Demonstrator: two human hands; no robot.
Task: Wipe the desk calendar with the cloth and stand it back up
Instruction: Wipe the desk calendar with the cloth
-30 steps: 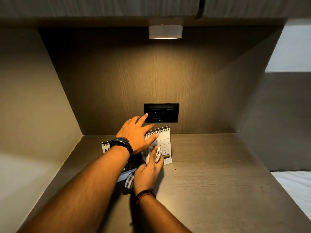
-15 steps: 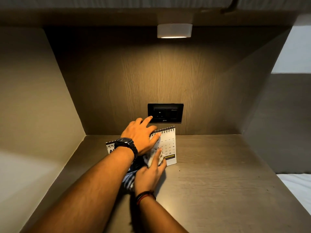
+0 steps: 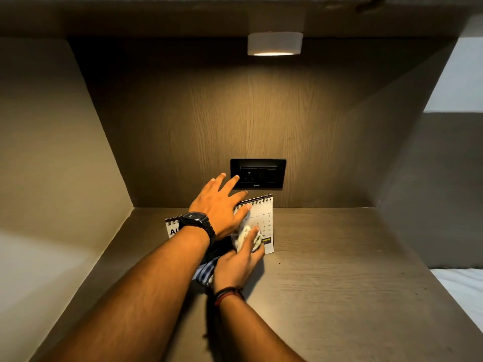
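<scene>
Since a moment ago the scene has barely changed: the right hand has slid the cloth a touch further up the calendar's face, and the left hand has kept its place on top. The desk calendar stands on the wooden desk at the far side, close to the back wall and just below the black wall socket, its spiral binding along the top edge and its printed date grid facing near. The left hand, with a dark watch on the wrist, lies over the top of the calendar with fingers spread wide and loose, the thumb resting on the binding, steadying rather than gripping. The right hand, a red and black band at its wrist, is curled around the bunched cloth and presses it flat against the lower part of the date page; a striped tail of the cloth hangs out on the left, under the left forearm. To the left, a second white edge with bold black letters shows behind the watch, though I cannot tell whether it is part of the same calendar. A small lamp glows overhead under the shelf.
</scene>
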